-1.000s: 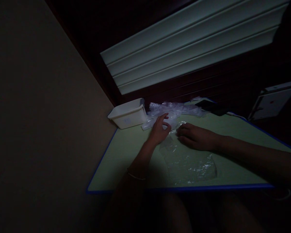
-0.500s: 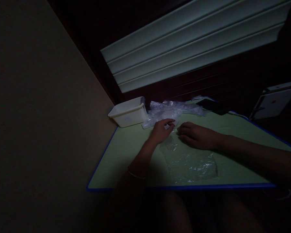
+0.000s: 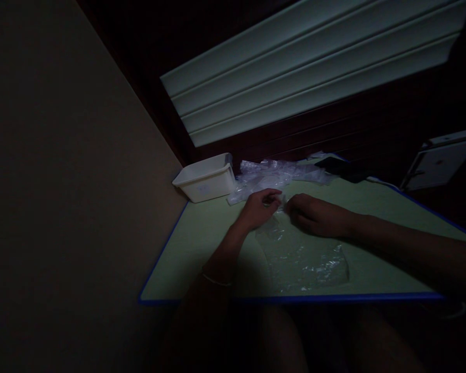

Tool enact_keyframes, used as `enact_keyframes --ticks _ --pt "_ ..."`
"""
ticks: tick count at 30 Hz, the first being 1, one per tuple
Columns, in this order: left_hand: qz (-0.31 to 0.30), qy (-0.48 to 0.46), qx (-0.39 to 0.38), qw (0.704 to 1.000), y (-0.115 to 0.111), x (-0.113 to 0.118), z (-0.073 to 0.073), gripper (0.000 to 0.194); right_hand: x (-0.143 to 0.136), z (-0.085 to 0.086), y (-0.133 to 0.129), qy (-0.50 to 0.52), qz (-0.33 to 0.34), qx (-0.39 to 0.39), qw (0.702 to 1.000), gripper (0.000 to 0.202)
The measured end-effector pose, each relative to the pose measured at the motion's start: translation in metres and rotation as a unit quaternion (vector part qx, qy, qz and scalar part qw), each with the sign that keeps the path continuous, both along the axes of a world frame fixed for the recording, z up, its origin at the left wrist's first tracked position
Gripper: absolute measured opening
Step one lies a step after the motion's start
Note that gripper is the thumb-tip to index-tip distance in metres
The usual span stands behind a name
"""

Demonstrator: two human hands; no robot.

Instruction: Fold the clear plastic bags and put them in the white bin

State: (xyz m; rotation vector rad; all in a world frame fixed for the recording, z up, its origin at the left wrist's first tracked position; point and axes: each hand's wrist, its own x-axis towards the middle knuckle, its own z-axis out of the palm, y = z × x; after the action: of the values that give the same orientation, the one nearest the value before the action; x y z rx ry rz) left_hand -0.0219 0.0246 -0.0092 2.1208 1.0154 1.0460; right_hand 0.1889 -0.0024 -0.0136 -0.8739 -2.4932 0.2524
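Observation:
A clear plastic bag (image 3: pixel 306 259) lies flat on the pale green table (image 3: pixel 202 233), its near end close to the blue front edge. At the bag's far end, my left hand (image 3: pixel 261 208) curls its thumb and fingers together around the plastic. My right hand (image 3: pixel 312 215) is beside it, palm down, fingers bent and pressed together on the same end of the bag. The fingertips of both hands almost meet there. Dim light hides the exact grip of the right fingers.
A white plastic bin (image 3: pixel 207 181) stands at the back left by the wall. Crumpled clear plastic bags (image 3: pixel 272 173) are heaped behind my hands. A dark object (image 3: pixel 341 168) lies at the back right. Beyond the table's right edge is a white panel-like item (image 3: pixel 435 163).
My right hand's fingers have closed in more and shifted slightly toward the left hand at the bag's end. The left hand has barely moved. The bag lies as before.

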Motion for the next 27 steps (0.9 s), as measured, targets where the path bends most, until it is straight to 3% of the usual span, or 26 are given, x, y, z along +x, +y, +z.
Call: enact_keyframes --ticks 12,19,27 --pt "0.002 -0.051 -0.021 0.998 0.000 0.003 0.004 0.031 0.003 -0.003 -0.002 -0.022 0.021 0.032 0.999 0.042" --pt "-0.010 -0.060 -0.019 0.998 -0.001 0.004 0.006 0.030 0.004 -0.012 0.000 -0.056 0.015 0.062 0.996 0.043" --pt "-0.012 -0.061 -0.017 0.998 0.000 0.004 0.005 0.030 0.005 -0.010 0.000 -0.052 0.010 0.066 0.996 0.041"
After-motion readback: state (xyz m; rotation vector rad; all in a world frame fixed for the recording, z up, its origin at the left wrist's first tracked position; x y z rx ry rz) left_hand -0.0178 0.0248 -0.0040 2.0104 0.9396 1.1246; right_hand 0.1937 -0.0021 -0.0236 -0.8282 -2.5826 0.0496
